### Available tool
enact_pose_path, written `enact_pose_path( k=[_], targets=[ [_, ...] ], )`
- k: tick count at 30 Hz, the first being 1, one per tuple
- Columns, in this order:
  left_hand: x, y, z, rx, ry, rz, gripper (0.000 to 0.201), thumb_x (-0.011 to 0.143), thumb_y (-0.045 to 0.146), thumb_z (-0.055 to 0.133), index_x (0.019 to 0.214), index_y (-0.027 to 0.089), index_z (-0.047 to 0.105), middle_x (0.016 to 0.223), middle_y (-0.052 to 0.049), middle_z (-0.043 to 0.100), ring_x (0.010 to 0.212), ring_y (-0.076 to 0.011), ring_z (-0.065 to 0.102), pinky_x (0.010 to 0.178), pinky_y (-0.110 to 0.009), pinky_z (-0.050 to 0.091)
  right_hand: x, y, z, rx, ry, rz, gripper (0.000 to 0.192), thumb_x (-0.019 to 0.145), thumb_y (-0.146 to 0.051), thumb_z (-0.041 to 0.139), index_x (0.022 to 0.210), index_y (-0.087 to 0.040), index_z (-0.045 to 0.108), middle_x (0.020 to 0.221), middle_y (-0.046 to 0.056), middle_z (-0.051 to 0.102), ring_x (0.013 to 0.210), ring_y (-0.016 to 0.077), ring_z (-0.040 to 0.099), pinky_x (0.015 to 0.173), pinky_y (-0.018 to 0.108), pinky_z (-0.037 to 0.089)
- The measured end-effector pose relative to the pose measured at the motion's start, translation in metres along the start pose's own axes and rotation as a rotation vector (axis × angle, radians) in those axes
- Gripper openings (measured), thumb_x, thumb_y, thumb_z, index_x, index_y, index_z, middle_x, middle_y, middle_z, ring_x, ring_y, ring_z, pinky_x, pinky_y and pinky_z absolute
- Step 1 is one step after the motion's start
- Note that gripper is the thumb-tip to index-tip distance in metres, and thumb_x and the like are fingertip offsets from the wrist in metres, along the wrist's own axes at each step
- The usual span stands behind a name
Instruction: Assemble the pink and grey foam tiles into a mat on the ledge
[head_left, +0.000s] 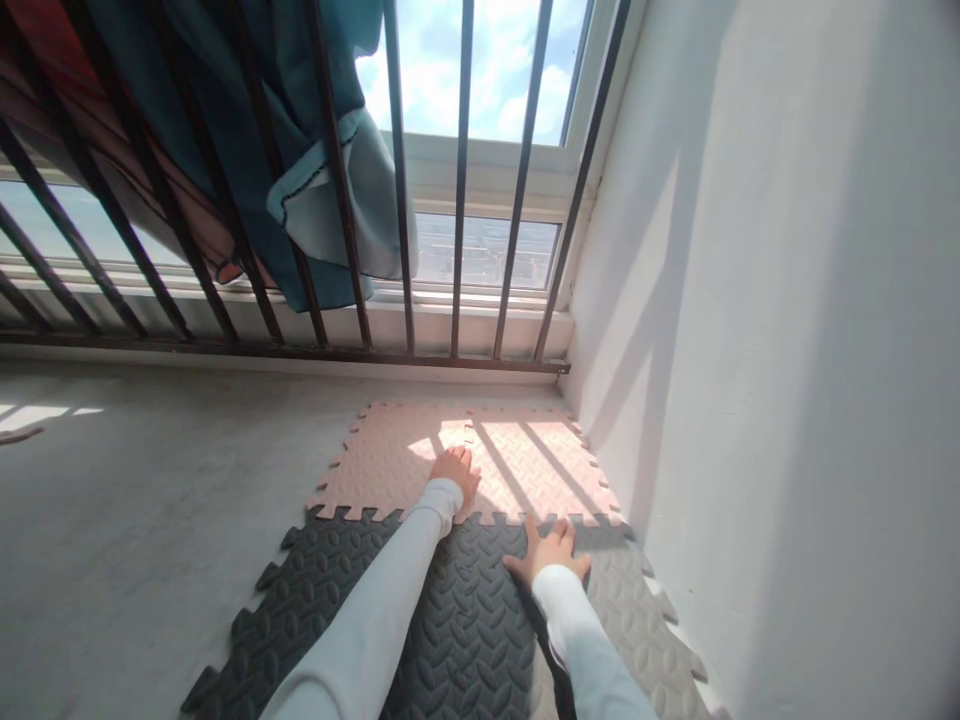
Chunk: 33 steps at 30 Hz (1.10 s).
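A pink interlocking foam mat [382,455] lies on the floor below the railing, with toothed edges and a raised tread pattern. Against its near edge is a dark grey foam mat [472,610] of the same pattern, which looks pale grey along the right side. My left hand [456,472] rests palm down on the pink mat close to its middle seam, fingers extended and holding nothing. Spread fingers mark my right hand [551,552], which touches the mats around the line where pink meets grey. Whether the teeth under the hands are fully interlocked cannot be seen.
Dark metal railing bars [459,200] stand before the window [502,70]. Blue and reddish cloth [330,180] hangs behind them. A white wall [750,400] borders the mats on the right. Grey floor [150,500] extends left, with a small curved strip [21,435] at the far left.
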<state>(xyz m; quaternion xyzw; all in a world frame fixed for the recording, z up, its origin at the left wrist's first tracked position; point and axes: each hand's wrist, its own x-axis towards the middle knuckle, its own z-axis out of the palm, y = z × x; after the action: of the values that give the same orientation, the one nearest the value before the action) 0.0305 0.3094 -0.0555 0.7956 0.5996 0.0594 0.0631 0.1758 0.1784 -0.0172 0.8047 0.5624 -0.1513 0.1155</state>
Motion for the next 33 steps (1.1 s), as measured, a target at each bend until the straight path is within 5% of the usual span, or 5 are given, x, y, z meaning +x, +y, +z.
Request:
enact_pose_path(
  k=[7,17,21,28,33],
  targets=[
    [0.029,0.001,0.004,0.007,-0.115,-0.158,0.057,0.084,0.042,0.019,0.136,0.017,0.017,0.145,-0.002,0.009,0.132,-0.0212,0.007,0.105,-0.044,0.012,-0.003,0.000,0.001,-0.016,0.040,-0.023,0.076,0.068,-0.058,0.051,0.132,-0.028,0.025,0.137,0.028,0.017,0.126,0.0394,0.010,0.083,0.069,0.014],
    [0.056,-0.005,0.005,-0.060,-0.050,-0.154,0.056,0.081,0.044,0.024,0.130,0.018,0.029,0.140,-0.006,0.029,0.129,-0.0191,0.018,0.104,-0.043,0.013,0.002,-0.005,0.001,-0.057,-0.041,0.023,0.079,0.067,-0.057,0.052,0.133,-0.029,0.020,0.138,0.027,0.013,0.126,0.0389,0.006,0.083,0.068,0.013],
    [0.066,-0.003,-0.008,-0.029,-0.031,-0.132,0.056,0.080,0.045,0.027,0.129,0.018,0.029,0.127,-0.009,0.046,0.119,-0.0212,0.036,0.096,-0.040,0.028,0.005,-0.005,0.008,-0.071,-0.022,0.027,0.081,0.065,-0.059,0.053,0.133,-0.027,0.022,0.138,0.027,0.013,0.126,0.0401,0.008,0.083,0.068,0.014],
    [0.081,0.006,-0.007,0.068,-0.024,-0.167,0.062,0.078,0.049,0.022,0.132,0.019,0.025,0.137,-0.009,0.031,0.121,-0.0281,0.026,0.089,-0.049,0.030,0.014,-0.001,0.025,-0.074,0.045,-0.008,0.086,0.061,-0.066,0.052,0.133,-0.028,0.023,0.137,0.028,0.016,0.125,0.0427,0.008,0.080,0.071,0.011],
    [0.092,0.009,-0.005,0.021,-0.023,-0.175,0.064,0.076,0.051,0.025,0.135,0.026,0.018,0.135,-0.005,0.037,0.119,-0.0315,0.026,0.087,-0.053,0.029,0.013,-0.001,0.026,-0.070,0.046,-0.012,0.088,0.061,-0.067,0.050,0.134,-0.027,0.022,0.137,0.028,0.015,0.125,0.0432,0.007,0.080,0.072,0.010]
  ],
)
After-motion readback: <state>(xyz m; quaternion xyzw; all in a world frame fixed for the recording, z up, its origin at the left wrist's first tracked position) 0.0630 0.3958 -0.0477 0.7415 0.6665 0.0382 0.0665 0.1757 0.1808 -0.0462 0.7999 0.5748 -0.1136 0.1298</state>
